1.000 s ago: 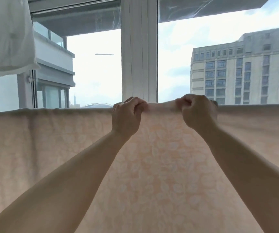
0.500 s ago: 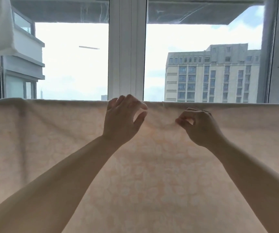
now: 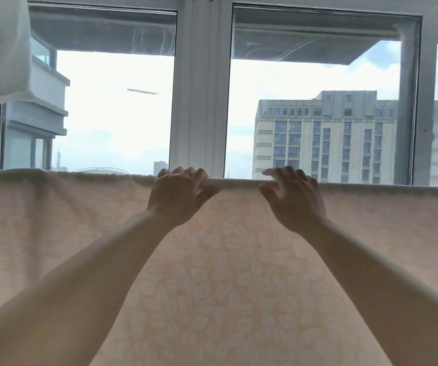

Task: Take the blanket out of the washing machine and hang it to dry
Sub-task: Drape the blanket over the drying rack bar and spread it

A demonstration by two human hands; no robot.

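Nearest, the left hand (image 3: 179,196) curls its fingers over the top fold of the pale peach leaf-patterned blanket (image 3: 228,273) hanging across the view; the right hand (image 3: 295,200) rests there, fingers spread loosely. Beyond stands a white-framed window (image 3: 199,88).

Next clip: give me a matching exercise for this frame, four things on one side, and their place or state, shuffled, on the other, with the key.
Things:
1. left hand
2. right hand
3. blanket
4. white cloth

Place or state:
A. hangs at the top left corner of the view
B. fingers spread and fairly straight, resting on the top fold
C. draped over a rail, spread wide below the window
D. fingers over the top fold, thumb beneath it on the near side

Pairs: 1-D, 2-B, 3-C, 4-A
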